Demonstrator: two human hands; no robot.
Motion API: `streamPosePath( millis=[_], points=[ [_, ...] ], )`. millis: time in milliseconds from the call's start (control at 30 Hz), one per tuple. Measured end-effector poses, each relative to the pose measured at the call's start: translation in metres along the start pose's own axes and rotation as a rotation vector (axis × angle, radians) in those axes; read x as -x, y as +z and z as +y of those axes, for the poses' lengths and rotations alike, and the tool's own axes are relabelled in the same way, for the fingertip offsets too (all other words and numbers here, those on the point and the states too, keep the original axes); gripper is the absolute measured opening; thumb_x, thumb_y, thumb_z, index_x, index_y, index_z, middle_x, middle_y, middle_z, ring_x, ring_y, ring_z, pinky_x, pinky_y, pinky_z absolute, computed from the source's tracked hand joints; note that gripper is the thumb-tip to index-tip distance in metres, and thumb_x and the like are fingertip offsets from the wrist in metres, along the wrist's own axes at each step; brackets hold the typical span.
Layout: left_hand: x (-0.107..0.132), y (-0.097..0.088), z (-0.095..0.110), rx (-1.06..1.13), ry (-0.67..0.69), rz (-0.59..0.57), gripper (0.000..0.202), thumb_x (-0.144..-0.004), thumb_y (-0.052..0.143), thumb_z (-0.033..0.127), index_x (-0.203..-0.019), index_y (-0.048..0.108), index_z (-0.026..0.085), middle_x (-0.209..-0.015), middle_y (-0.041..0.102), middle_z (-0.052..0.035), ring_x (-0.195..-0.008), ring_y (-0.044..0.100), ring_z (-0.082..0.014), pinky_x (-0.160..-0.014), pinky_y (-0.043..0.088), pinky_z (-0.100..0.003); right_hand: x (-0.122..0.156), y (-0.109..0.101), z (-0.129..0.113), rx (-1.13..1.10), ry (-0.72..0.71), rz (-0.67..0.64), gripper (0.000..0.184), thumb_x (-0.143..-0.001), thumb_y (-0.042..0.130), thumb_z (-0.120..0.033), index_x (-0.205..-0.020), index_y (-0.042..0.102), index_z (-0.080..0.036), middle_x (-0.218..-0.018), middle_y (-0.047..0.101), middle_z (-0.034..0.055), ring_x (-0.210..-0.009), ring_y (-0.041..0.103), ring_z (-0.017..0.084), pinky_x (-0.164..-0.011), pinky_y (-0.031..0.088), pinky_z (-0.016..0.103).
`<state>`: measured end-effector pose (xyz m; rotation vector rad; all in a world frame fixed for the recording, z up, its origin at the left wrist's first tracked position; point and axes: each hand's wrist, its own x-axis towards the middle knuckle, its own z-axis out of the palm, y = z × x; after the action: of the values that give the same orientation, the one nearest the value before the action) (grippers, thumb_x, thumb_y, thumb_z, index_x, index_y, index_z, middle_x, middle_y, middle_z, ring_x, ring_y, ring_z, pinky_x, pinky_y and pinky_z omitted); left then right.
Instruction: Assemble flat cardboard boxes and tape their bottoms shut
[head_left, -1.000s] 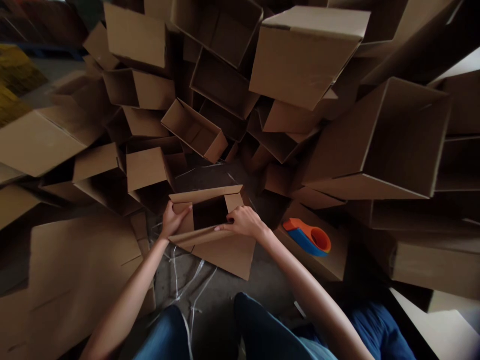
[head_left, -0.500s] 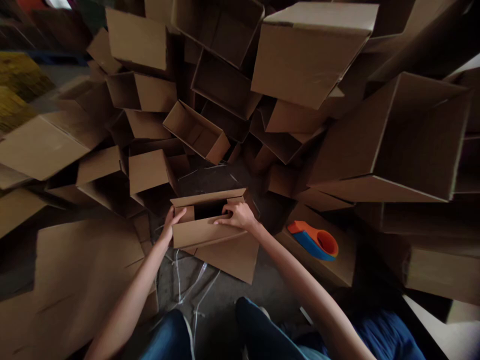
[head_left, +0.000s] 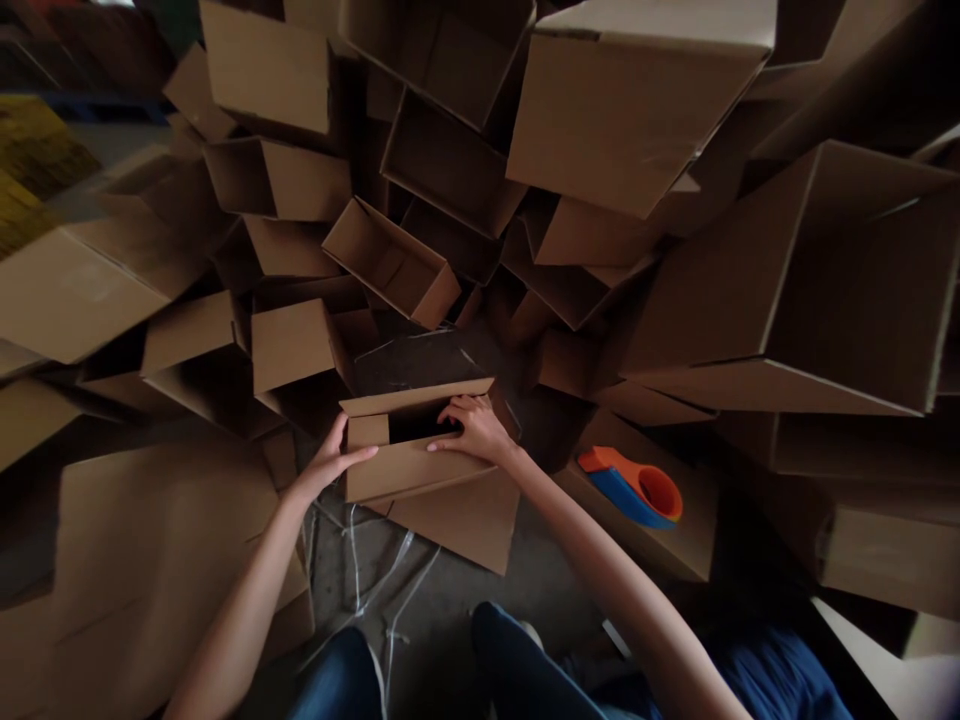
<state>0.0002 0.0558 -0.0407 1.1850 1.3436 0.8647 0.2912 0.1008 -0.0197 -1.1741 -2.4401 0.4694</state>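
A small brown cardboard box stands between my hands on the floor, its top flaps partly folded in and a dark gap between the long flaps. My left hand grips its left end, thumb stretched along the near long flap and fingers at the left corner. On the right end lies my right hand, fingers bent over the short flap at the gap and thumb on the near flap's edge. A flat cardboard piece shows just below the box, perhaps part of it.
An orange and blue tape dispenser lies on a closed carton at right. Many open cartons, such as a small one, are heaped ahead and both sides. White strings lie on the floor by my feet. Flat cardboard is at left.
My left thumb has moved from inside the left end out onto the near long flap. My right hand has barely shifted, its fingers slightly farther over the gap.
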Motion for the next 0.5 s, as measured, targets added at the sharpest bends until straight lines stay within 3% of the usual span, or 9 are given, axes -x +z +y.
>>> streamPosePath(
  millis=[100,200,267,333,433,500],
  points=[
    [0.002,0.001,-0.008,-0.014,0.017,-0.004,0.077,-0.069,0.078,0.040,-0.134,0.040,0.023,-0.139,0.055,-0.0109,-0.134,0.047,-0.0311,-0.112,0.037,-0.045,0.007,0.000,-0.004,0.009,-0.043,0.060,0.054,-0.076,0.067,-0.067,-0.098,0.068,-0.017,-0.096,0.064,0.0073,-0.093,0.058,0.022,-0.088,0.041,0.034],
    [0.004,-0.001,-0.014,-0.027,0.014,0.002,0.083,-0.069,0.076,0.042,-0.140,0.036,0.024,-0.138,0.056,-0.0107,-0.134,0.047,-0.0323,-0.111,0.038,-0.047,0.016,0.001,-0.010,0.034,-0.063,0.155,0.059,-0.081,0.062,-0.063,-0.118,0.063,-0.016,-0.114,0.061,0.0133,-0.104,0.057,0.026,-0.093,0.042,0.039],
    [0.005,-0.003,-0.018,-0.046,-0.002,0.032,0.088,-0.068,0.075,0.044,-0.143,0.034,0.023,-0.139,0.055,-0.0115,-0.134,0.047,-0.0339,-0.111,0.037,-0.048,0.021,-0.002,-0.016,0.085,-0.021,0.233,0.071,-0.082,0.059,-0.063,-0.134,0.052,-0.014,-0.125,0.057,0.0176,-0.115,0.053,0.030,-0.099,0.039,0.045],
    [0.005,-0.006,-0.021,-0.061,-0.018,0.053,0.091,-0.068,0.075,0.046,-0.145,0.032,0.023,-0.144,0.052,-0.0119,-0.136,0.044,-0.0348,-0.112,0.036,-0.049,0.023,-0.008,-0.025,0.158,0.031,0.254,0.089,-0.080,0.058,-0.067,-0.148,0.035,-0.013,-0.141,0.044,0.0221,-0.132,0.041,0.035,-0.106,0.032,0.052],
    [0.004,-0.009,-0.024,-0.081,-0.022,0.049,0.095,-0.068,0.074,0.049,-0.149,0.030,0.025,-0.151,0.044,-0.0111,-0.140,0.038,-0.0346,-0.113,0.035,-0.047,0.022,-0.018,-0.041,0.270,0.057,0.087,0.121,-0.068,0.063,-0.074,-0.156,0.008,-0.012,-0.159,0.015,0.0242,-0.147,0.011,0.039,-0.112,0.016,0.062],
    [0.003,-0.009,-0.023,-0.082,-0.010,0.024,0.095,-0.069,0.074,0.049,-0.149,0.030,0.026,-0.153,0.043,-0.0102,-0.140,0.039,-0.0336,-0.113,0.036,-0.046,0.020,-0.021,-0.051,0.346,0.052,-0.068,0.141,-0.055,0.071,-0.077,-0.156,-0.001,-0.010,-0.162,0.002,0.0239,-0.148,-0.002,0.041,-0.112,0.008,0.067]
  ],
)
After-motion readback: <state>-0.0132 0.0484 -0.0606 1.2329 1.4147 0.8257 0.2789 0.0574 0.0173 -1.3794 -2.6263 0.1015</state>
